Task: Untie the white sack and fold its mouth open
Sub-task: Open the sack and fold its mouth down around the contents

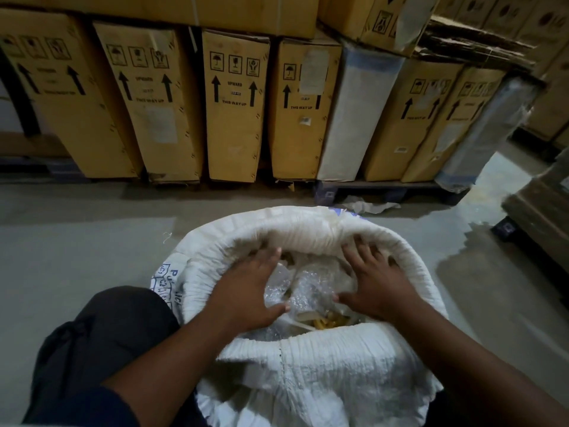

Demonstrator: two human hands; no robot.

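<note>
The white woven sack (323, 365) stands on the floor right below me, its mouth wide open and its rim rolled outward into a thick cuff. Clear crumpled plastic (311, 285) and yellowish pieces (329, 322) show inside. My left hand (246, 291) reaches into the mouth, fingers spread, fingertips pressed under the far rolled rim. My right hand (375, 282) does the same on the right, fingers apart against the far rim, thumb on the plastic. Neither hand closes around anything. No tie or string is visible.
A row of tall cardboard boxes (234, 109) marked "this way up" stands on pallets behind the sack. My dark-clothed knee (101, 343) is at lower left. A scrap of white material (366, 206) lies by the pallet. A wet patch (480, 251) spreads on the grey floor at right.
</note>
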